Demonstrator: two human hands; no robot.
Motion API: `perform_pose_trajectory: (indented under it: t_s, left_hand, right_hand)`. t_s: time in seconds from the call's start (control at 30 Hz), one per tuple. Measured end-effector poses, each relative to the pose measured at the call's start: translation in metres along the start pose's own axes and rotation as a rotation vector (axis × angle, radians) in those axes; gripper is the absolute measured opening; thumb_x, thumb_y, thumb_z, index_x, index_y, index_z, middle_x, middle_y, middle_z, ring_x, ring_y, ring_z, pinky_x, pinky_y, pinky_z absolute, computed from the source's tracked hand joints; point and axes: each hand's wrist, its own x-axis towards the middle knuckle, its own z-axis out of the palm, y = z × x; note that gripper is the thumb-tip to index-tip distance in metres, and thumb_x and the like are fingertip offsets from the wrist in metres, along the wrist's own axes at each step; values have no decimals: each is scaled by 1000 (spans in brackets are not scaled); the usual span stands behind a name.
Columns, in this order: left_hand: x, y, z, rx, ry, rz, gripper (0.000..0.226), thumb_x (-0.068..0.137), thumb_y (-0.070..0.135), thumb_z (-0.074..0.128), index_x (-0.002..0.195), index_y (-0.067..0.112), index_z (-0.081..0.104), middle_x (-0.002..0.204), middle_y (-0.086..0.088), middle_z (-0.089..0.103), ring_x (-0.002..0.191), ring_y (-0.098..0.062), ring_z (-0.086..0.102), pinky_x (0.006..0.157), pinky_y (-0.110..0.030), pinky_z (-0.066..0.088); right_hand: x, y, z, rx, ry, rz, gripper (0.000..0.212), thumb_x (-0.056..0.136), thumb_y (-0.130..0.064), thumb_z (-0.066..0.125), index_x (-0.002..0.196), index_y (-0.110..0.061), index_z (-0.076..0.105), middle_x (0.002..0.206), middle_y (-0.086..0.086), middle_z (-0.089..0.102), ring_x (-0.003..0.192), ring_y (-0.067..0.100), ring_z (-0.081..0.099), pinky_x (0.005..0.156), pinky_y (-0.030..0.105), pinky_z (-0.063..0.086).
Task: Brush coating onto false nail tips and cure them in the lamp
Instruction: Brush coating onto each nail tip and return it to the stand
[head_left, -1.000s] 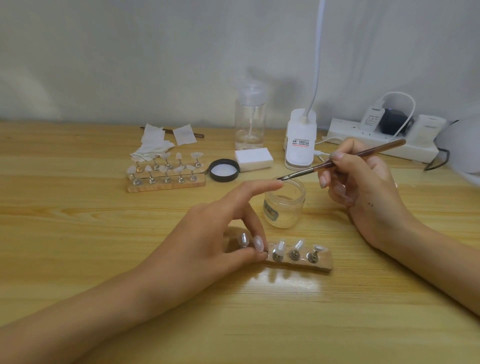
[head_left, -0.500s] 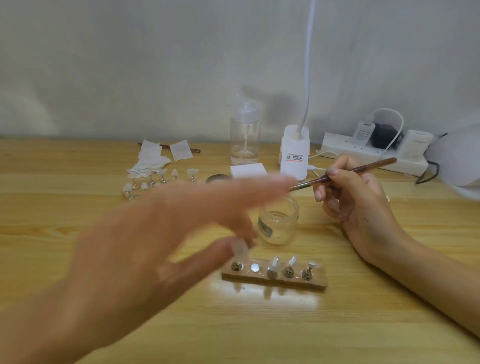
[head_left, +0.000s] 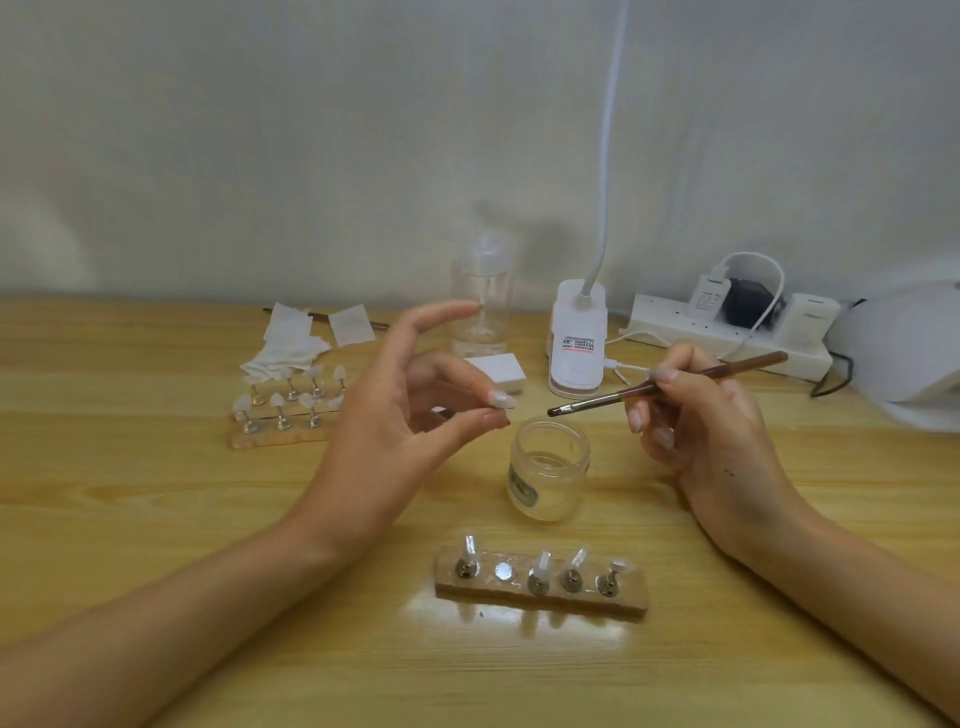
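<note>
Your left hand (head_left: 405, 415) pinches one nail tip (head_left: 501, 400) between thumb and a fingertip, index finger raised, just left of and above the jar (head_left: 549, 467). Your right hand (head_left: 711, 431) grips the brush (head_left: 670, 382), bristles just above the jar's rim. Risk: the slight pinch slips under brush pressure and drops the tip; a low wrist could knock the holder (head_left: 540, 597) in front of the jar
</note>
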Motion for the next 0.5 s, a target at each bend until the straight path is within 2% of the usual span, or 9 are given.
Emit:
perform_pose_trajectory:
  t_s: [0.13,0.3,0.5]
  left_hand:
    - [-5,-5,-2,51,-13,38,81,84,13,78,150,33,36,89,-3,74,99,-23,73,84,-37,60]
    - [-7,-6,-3,129,-32,47,89,81,9,81,153,35,35,86,0,74,88,-18,72,74,-29,58]
    - [-7,-6,-2,118,-49,14,86,78,16,81,151,35,39,83,1,75,86,-16,73,71,-37,58]
  right_hand:
    - [-3,-3,1,-35,-30,-111,15,89,-19,53,75,-16,48,59,2,59,46,10,34,43,22,23]
    - [-5,-4,5,-54,-63,-123,14,89,-17,53,77,-14,47,60,3,61,46,9,36,44,27,19]
    - [-4,1,4,-41,-150,-97,14,90,-17,54,77,-17,50,64,7,64,45,9,39,40,18,26]
